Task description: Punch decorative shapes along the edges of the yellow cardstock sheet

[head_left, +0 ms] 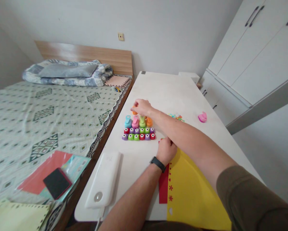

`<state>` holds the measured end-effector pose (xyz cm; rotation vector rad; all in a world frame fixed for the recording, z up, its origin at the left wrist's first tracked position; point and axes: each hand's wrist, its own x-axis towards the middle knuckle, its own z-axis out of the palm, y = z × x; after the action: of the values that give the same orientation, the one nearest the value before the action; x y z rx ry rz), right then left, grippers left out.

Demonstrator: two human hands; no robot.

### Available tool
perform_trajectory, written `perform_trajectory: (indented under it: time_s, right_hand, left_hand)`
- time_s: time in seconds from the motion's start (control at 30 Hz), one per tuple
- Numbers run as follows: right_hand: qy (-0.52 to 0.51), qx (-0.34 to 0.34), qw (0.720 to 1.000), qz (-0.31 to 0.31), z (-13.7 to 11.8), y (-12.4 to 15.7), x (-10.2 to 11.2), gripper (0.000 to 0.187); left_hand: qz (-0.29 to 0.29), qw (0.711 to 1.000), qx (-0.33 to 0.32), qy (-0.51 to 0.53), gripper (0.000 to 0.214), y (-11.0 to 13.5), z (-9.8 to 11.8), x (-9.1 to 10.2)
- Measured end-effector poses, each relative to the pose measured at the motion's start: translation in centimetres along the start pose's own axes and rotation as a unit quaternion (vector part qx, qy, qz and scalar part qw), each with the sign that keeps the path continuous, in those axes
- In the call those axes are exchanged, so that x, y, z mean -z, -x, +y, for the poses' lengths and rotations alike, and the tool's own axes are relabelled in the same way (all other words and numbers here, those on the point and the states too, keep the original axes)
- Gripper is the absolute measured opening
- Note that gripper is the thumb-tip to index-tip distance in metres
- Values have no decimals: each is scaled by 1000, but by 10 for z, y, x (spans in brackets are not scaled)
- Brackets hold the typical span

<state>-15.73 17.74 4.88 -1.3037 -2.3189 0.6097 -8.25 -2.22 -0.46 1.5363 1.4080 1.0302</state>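
head view, right grip: the right grip (143,106) is closed with bent fingers around a small orange punch (134,111), only part of which shows.
held punch: at the far left of the tabletop (158,86), just beyond the line of large punches; whether it touches the surface is hard to tell.
left grip: the left grip (167,150) is curled low over the upper end of the papers; the fingertips are partly hidden, so i cannot tell whether it grasps them or only rests there.
yellow sheet: the yellow sheet (194,192) lies below the left grip, with a row of small cut shapes along its left edge.
red paper: the red paper (163,191) sticks out from under that edge, and red shows through several of the holes.
large punches: blue (128,122), pink (135,122), green (142,122) and orange (149,122), side by side.
small punches: two rows of small punches (136,137) in purple, green and red, nearer the wearer.
paper bits: colourful paper bits (177,117) lie scattered beyond the right forearm.
pink-magenta punch: the pink-magenta punch (202,117) stands apart, toward the right edge.
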Motion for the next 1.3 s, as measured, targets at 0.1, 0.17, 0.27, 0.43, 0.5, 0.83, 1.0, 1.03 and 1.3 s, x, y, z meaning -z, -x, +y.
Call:
perform_trajectory:
  time_s: [0.1, 0.17, 0.27, 0.43, 0.5, 0.83, 1.0, 1.03, 1.3]
  right_hand:
    - [-123, 47, 990, 52, 2, 17, 24, 26]
    - [-211, 69, 972, 80, 9, 36, 45, 30]
    - [-333, 67, 936, 92, 28, 76, 78, 40]
    - [-442, 2, 895, 66, 82, 155, 123, 47]
    - [-446, -28, 892, 64, 105, 182, 135, 46]
    - [-467, -98, 879, 25, 154, 230, 142, 47]
    - [-472, -97, 876, 3, 158, 230, 139, 46]
    - [-476, -99, 874, 3, 160, 229, 139, 45]
    - [-490, -103, 865, 1, 170, 228, 135, 43]
  left_hand:
    - [0, 1000, -14, -16, 21, 0, -3, -2]
    - [8, 1000, -9, -22, 26, 1, -5, -3]
    - [12, 1000, -4, -17, 32, 0, -7, -4]
    - [14, 1000, -4, -13, 35, 0, -7, -4]
    - [11, 1000, -2, -10, 35, 0, -7, -3]
    - [-3, 1000, 15, -5, 37, -1, -5, -3]
    - [-8, 1000, 12, -1, 37, -1, -7, -3]
    - [-7, 1000, 11, -2, 37, -1, -7, -3]
    - [-5, 1000, 18, -3, 36, -1, -4, -4]
